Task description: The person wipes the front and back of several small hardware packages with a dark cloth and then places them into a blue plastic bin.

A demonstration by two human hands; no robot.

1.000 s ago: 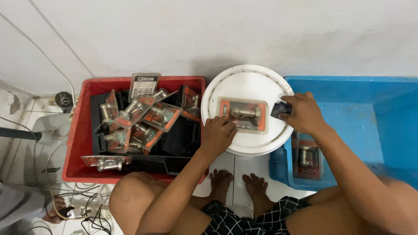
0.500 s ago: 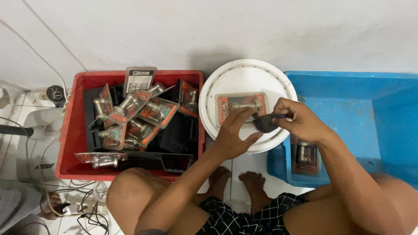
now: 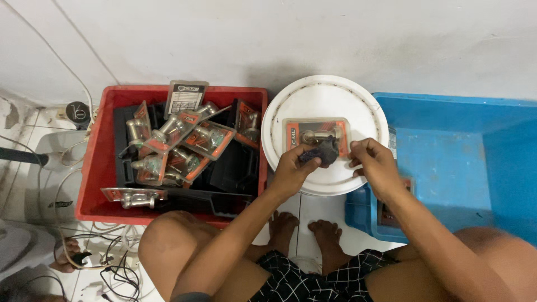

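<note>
Head view: blister pack [image 3: 314, 136] lies on white bucket lid [image 3: 324, 100]. Left hand [image 3: 293, 168] pinches dark cloth [image 3: 320, 152] against its lower edge; right hand [image 3: 376, 163], fingers curled, touches its right corner.

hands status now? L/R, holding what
Left hand: closed, pinching a small dark cloth over the blister pack on the white lid.
Right hand: fingers curled at the pack's right edge; grip cannot be told.

Glossy clear plastic blister pack [image 3: 316, 136] with shiny metal fitting, smooth white plastic lid [image 3: 324, 95], dark cloth [image 3: 319, 154]
</note>
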